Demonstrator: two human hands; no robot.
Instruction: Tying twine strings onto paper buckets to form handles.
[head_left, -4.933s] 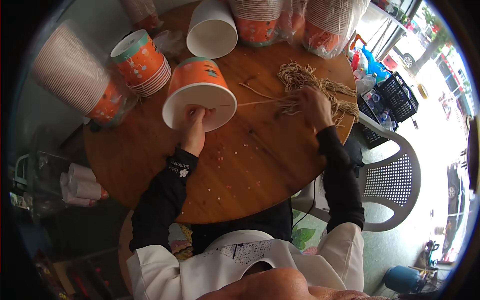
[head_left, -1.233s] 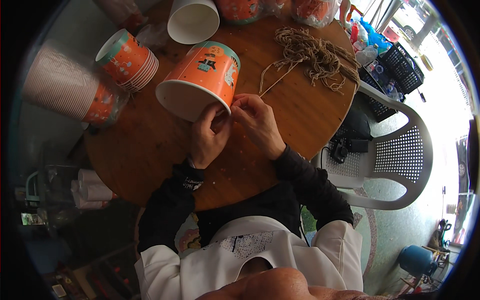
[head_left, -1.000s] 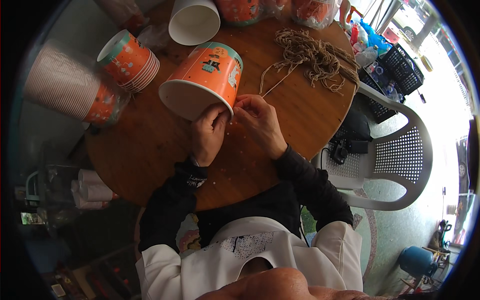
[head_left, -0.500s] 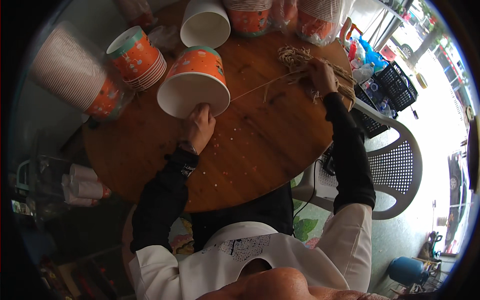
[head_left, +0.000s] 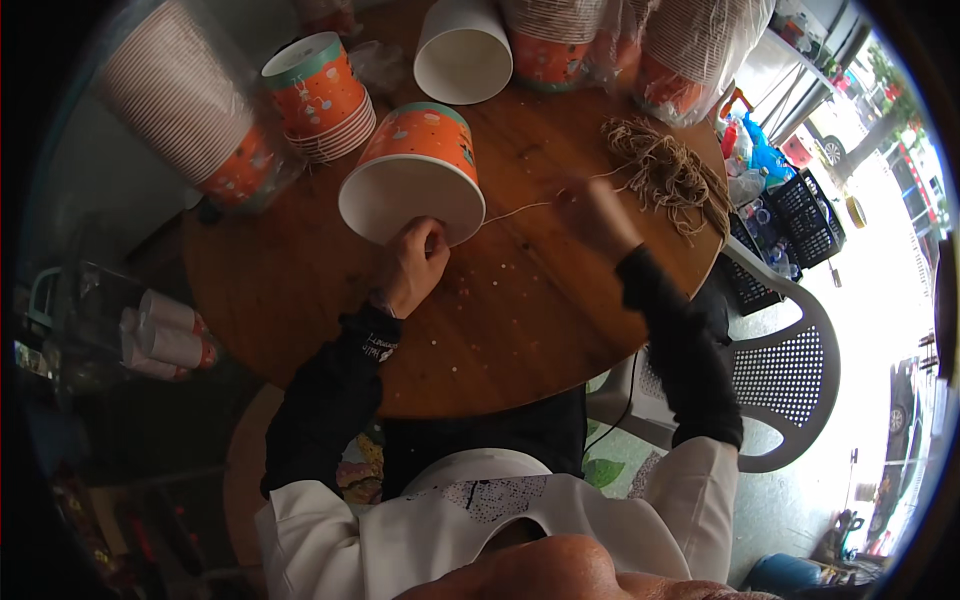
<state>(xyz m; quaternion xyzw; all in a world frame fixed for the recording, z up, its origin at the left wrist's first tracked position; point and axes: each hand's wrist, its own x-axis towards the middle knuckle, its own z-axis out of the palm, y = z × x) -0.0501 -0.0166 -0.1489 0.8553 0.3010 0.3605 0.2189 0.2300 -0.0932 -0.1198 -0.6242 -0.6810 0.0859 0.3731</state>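
left hand [head_left: 412, 265] is clamped on the rim of the orange paper bucket [head_left: 415, 175], lying on its side at 12 o'clock from it. right hand [head_left: 598, 215], blurred, pinches the twine strand [head_left: 515, 210], running to 3 o'clock toward the twine bundle [head_left: 665, 170]. bucket looks light and crushable: grip the rim. twine looks limp: pinch near its end.

Daylight glare right, dark fisheye rim
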